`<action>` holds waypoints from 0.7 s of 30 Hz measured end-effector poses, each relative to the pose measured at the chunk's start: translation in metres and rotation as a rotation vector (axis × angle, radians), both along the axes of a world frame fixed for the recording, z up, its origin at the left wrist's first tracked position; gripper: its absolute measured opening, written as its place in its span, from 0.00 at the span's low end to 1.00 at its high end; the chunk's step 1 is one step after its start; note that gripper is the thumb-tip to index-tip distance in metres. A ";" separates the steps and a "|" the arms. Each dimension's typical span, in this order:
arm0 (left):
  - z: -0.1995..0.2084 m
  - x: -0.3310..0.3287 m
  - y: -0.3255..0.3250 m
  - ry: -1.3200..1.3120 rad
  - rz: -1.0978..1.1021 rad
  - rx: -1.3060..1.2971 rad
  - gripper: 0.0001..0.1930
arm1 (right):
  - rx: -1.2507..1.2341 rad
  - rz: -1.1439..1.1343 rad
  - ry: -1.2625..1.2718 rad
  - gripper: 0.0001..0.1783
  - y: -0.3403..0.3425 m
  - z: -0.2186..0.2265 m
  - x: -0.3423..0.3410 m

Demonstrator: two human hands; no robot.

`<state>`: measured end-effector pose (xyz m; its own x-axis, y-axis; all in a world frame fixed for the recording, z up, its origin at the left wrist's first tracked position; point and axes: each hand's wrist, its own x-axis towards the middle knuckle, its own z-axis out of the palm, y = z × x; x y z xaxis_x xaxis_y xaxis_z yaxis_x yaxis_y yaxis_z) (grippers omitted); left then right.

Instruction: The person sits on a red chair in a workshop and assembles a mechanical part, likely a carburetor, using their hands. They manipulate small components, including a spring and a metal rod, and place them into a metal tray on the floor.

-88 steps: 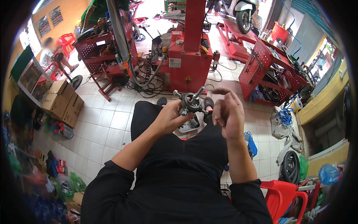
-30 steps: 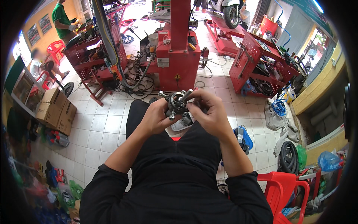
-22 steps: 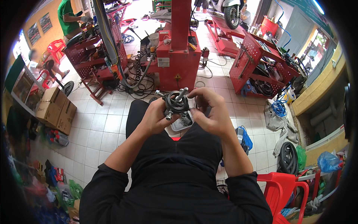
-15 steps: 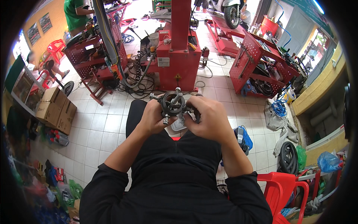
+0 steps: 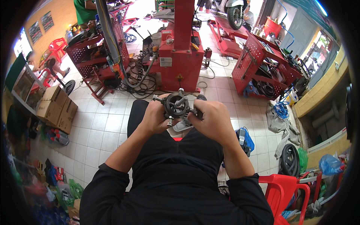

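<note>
My left hand (image 5: 153, 117) is closed around the left side of a dark metal ring (image 5: 168, 110) with several bolts sticking outward, held above my lap. A silvery rod or bolt shows inside the ring's opening. Thumb and fingers of my right hand (image 5: 213, 120) are closed on a dark round metal part (image 5: 201, 97), right beside the ring's right bolt. Most of that part is hidden by the fingers, so I cannot tell whether it joins the ring. Below both hands a pale grey piece (image 5: 182, 126) shows between my knees.
Ahead stands a red lift column (image 5: 180, 71) with cables around its base. Red tool carts (image 5: 253, 67) flank it. Cardboard boxes (image 5: 56, 108) are at left, a red plastic chair (image 5: 277, 191) at right. A blue bag (image 5: 245, 140) lies by my right leg. A person in green (image 5: 85, 14) stands far left.
The ring has shifted slightly right and turned a little between my hands. My right fingers have moved, and more of the dark round part shows above them. The view has shifted slightly.
</note>
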<state>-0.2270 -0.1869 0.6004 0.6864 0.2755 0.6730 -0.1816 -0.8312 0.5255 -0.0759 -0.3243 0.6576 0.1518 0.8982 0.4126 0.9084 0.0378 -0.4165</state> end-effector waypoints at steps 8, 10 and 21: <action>0.004 0.009 -0.010 -0.062 -0.023 0.056 0.30 | -0.094 -0.023 -0.080 0.10 0.000 -0.005 -0.001; 0.004 0.008 -0.008 -0.064 -0.018 0.091 0.29 | -0.138 -0.038 -0.069 0.11 0.001 -0.003 -0.002; 0.003 0.009 -0.009 -0.026 0.089 0.079 0.26 | -0.119 0.008 -0.063 0.16 -0.001 0.002 0.002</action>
<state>-0.2182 -0.1963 0.6038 0.6433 0.2801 0.7126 -0.1182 -0.8832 0.4539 -0.0743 -0.3258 0.6593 0.1219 0.9423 0.3119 0.9328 -0.0014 -0.3603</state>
